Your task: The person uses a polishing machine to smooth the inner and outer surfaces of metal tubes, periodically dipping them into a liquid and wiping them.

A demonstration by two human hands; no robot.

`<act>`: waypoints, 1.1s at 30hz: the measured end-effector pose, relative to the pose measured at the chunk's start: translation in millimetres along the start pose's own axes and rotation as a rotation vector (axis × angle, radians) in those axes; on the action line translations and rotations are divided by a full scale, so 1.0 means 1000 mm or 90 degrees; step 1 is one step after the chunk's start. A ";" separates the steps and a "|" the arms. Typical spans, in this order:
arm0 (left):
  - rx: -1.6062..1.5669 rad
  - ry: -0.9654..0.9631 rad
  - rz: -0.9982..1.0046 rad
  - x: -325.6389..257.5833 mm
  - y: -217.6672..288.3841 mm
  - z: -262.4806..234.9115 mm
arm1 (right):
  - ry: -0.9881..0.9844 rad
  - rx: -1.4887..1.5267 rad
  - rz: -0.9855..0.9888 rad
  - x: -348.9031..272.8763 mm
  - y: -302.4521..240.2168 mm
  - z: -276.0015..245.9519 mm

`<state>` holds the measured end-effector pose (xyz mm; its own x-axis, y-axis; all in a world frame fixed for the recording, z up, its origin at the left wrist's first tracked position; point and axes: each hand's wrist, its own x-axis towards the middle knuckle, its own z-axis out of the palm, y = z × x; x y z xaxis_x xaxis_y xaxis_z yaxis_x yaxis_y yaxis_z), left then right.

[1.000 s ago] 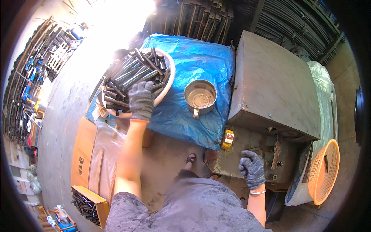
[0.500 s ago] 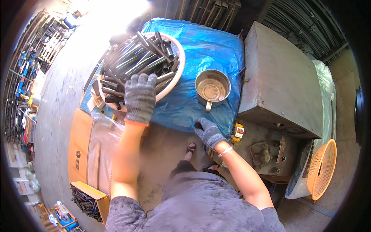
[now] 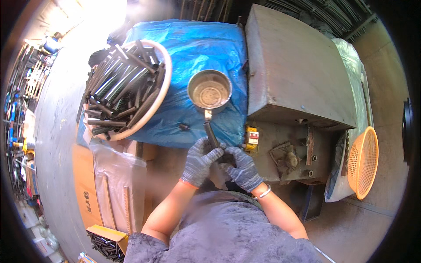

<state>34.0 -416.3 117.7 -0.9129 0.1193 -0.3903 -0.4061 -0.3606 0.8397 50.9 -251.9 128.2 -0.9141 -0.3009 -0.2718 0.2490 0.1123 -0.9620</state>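
Note:
A short dark tube (image 3: 211,135) stands tilted in my left hand (image 3: 198,162), whose gloved fingers are wrapped round its lower part. My right hand (image 3: 244,168), also in a grey glove, meets the left at the tube's lower end. Its fingers are curled in, and what lies between them is hidden. Just beyond the tube, a metal pot (image 3: 209,90) with a handle rests on the blue sheet (image 3: 184,46). Left of the pot, a small black piece (image 3: 184,127) lies on the sheet. A pale round basin (image 3: 165,83) at the left is heaped with dark tubes (image 3: 118,83).
A large grey metal box (image 3: 302,65) stands at the right, with a yellow switch box (image 3: 251,137) by its near corner. An orange mesh basket (image 3: 363,164) leans farther right. Cardboard (image 3: 85,184) and a carton of small dark pieces (image 3: 107,234) are at lower left.
My left hand has come back from the basin toward my body, now with a tube. My right hand has drawn closer and met it. The whole view has shifted.

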 end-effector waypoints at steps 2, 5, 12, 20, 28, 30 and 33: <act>-0.013 -0.007 -0.012 0.012 -0.012 0.021 | 0.134 -0.120 -0.109 -0.013 0.010 -0.018; -0.054 -0.030 -0.030 0.032 -0.014 0.048 | 0.202 -0.156 -0.056 -0.021 -0.015 -0.037; -0.111 -0.120 -0.015 0.030 -0.025 0.060 | 0.281 -0.513 -0.497 0.065 -0.088 -0.081; -0.083 0.062 -0.072 -0.013 -0.032 0.002 | 0.180 -0.750 -0.395 0.133 -0.076 -0.045; -0.002 0.052 -0.026 -0.008 -0.032 -0.017 | 0.357 -0.466 -0.462 0.088 -0.054 -0.066; -0.005 0.004 0.015 -0.001 -0.022 0.006 | 0.370 -0.097 -0.229 0.062 -0.034 -0.070; -0.088 -0.067 0.058 0.018 -0.022 0.048 | 0.337 0.201 -0.067 0.007 -0.029 -0.065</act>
<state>24.5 -361.2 110.1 -0.9477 0.1741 -0.2674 -0.3190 -0.4974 0.8067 16.7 -195.6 156.3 -0.9534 0.2234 -0.2026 0.1582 -0.2015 -0.9666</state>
